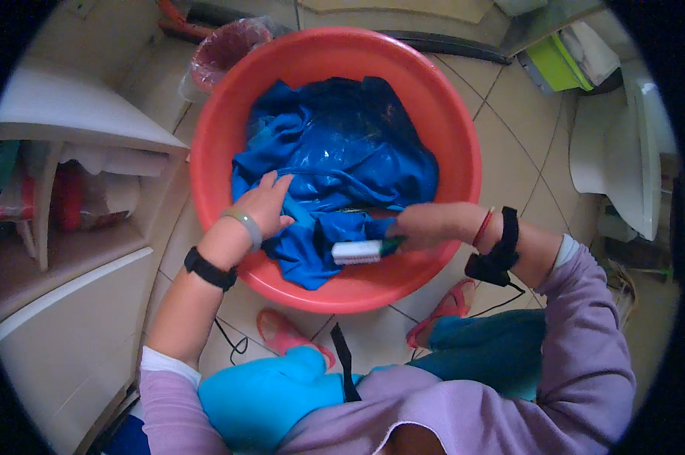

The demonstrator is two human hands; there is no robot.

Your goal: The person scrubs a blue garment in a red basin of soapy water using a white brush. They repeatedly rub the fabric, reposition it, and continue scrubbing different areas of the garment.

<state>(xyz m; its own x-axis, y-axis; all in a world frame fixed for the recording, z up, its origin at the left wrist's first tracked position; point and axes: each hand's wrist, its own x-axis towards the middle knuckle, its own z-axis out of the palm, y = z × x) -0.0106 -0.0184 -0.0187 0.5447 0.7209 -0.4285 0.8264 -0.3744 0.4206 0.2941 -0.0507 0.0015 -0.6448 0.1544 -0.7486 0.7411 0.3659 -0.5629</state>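
Observation:
A large red plastic basin (450, 125) stands on the floor before me, with a wet blue garment or cloth (342, 142) bunched inside it. My left hand (265, 205) lies on the left part of the cloth, fingers spread; whether it pinches any fabric is not clear. On the right, my right hand (425, 224), somewhat blurred, is closed on the green handle of a scrubbing brush (358, 252). The brush has a white head and is over the near folds of the cloth, its bristles towards me.
A red wastebasket with a clear plastic liner (223, 54) touches the basin's far left side. An open-shelved white cabinet (92, 114) stands at the left, a white toilet (621, 148) at the right. My feet in red sandals (282, 330) are close to the basin's near edge.

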